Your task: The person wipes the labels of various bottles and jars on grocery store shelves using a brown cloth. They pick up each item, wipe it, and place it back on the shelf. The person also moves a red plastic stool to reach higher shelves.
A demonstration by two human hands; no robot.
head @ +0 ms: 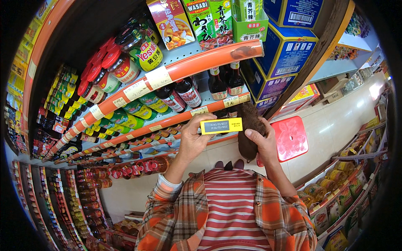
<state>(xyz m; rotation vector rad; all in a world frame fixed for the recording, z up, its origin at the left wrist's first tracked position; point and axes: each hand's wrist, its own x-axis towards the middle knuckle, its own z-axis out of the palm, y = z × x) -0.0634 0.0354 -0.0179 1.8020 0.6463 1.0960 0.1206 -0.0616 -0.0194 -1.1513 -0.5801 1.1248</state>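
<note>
My left hand [193, 138] grips one end of a small yellow carton [235, 125], with a dark printed panel facing up. A dark brown fuzzy cloth or duster [247, 145] is held in my right hand [264, 139], thumb on top. The carton's right end comes close to the brown thing; whether they touch I cannot tell. Beyond both hands runs a shelf edge with orange strips and price tags [236, 100]. Dark sauce bottles [188, 92] stand behind it.
Above are red-lidded jars [111, 59], a green wasabi box [201, 22] and an open green display box [251, 28]. Blue cartons [289, 50] are stacked at the right. A red plastic stool [290, 138] stands on the tiled floor. Oil bottles [337, 175] fill a low shelf at right.
</note>
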